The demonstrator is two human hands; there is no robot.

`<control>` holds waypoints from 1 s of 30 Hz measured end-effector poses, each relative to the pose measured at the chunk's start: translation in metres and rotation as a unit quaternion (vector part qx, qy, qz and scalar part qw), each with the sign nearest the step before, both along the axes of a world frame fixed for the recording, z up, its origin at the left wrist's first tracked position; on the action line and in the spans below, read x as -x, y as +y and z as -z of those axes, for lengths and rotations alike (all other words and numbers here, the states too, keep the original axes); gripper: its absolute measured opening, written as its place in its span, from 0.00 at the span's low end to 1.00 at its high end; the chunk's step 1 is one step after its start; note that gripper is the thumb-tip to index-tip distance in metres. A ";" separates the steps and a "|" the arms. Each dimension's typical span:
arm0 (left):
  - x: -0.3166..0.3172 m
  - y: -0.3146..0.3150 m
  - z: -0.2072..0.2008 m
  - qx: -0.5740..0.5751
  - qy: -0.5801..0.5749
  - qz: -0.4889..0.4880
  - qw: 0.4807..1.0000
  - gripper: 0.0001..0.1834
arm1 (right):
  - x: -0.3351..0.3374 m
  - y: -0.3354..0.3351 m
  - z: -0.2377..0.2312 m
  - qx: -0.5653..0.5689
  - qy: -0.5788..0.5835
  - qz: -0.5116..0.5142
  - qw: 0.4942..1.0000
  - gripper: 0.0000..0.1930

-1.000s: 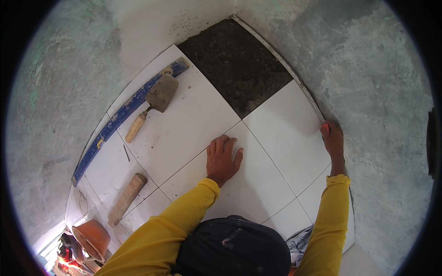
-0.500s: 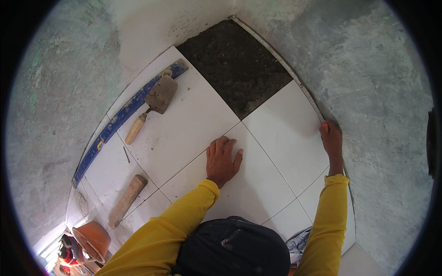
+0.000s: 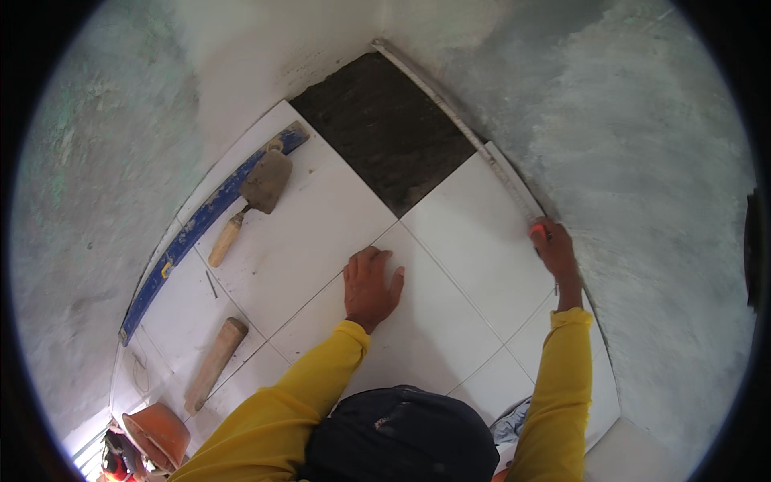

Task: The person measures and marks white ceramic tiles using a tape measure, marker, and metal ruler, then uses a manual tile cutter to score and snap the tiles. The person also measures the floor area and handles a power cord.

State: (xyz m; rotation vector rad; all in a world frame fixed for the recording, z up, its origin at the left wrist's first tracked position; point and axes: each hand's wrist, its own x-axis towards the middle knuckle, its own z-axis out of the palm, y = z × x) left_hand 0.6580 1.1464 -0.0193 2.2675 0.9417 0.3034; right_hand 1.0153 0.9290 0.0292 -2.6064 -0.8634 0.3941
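From the head view, the right hand [image 3: 554, 251] has its fingers clamped on the red case of the tape [image 3: 450, 112], probably to keep the blade drawn out straight. The blade runs from near the wall corner along the right side of the bare patch [image 3: 385, 128], then over a white tile [image 3: 470, 233], slightly off the right wall [image 3: 634, 185]. The left hand [image 3: 371, 287] grips nothing: it rests on a tile with fingers loosely curled and thumb apart, seemingly to prop the leaning body. The level [image 3: 201, 221], trowel [image 3: 267, 181] and block [image 3: 215, 365] lie off to the left, perhaps parked there to leave the right side free.

The patch is dark, rough and grainy; the tiles around it are smooth, square-edged and thinly jointed. The wall is mottled grey plaster. The level is a long blue bar, smeared with dirt and bowed by the lens. The trowel has a crusted, squarish blade and a pale wooden handle; the block is worn wood. An orange bucket [image 3: 158, 434] tilts at lower left.
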 end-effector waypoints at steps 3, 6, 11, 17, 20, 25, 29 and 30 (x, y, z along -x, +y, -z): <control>0.004 0.008 0.001 -0.012 -0.011 -0.008 1.000 0.23 | 0.042 0.005 -0.033 0.003 0.081 0.046 0.996 0.15; -0.001 0.006 0.013 -0.050 -0.050 -0.012 0.997 0.21 | 0.079 -0.039 -0.052 -0.069 0.184 0.079 0.977 0.17; 0.006 0.010 0.050 -0.086 -0.185 0.037 0.978 0.12 | 0.173 -0.128 -0.090 -0.082 0.242 0.004 0.967 0.18; -0.043 -0.098 -0.067 0.536 -0.251 0.050 0.805 0.38 | 0.296 -0.279 -0.132 -0.016 0.320 0.075 0.944 0.23; -0.068 -0.160 -0.076 0.507 -0.179 0.132 0.832 0.37 | 0.361 -0.351 -0.143 -0.031 0.366 0.181 0.912 0.23; -0.050 -0.272 -0.148 0.585 -0.114 0.461 0.657 0.35 | 0.506 -0.418 -0.201 -0.073 0.313 0.303 0.897 0.30; -0.023 -0.382 -0.197 0.505 0.079 0.689 0.514 0.36 | 0.581 -0.436 -0.246 -0.204 0.353 0.438 0.801 0.47; -0.008 -0.412 -0.203 0.455 0.122 0.750 0.464 0.36 | 0.606 -0.436 -0.248 -0.232 0.348 0.460 0.784 0.48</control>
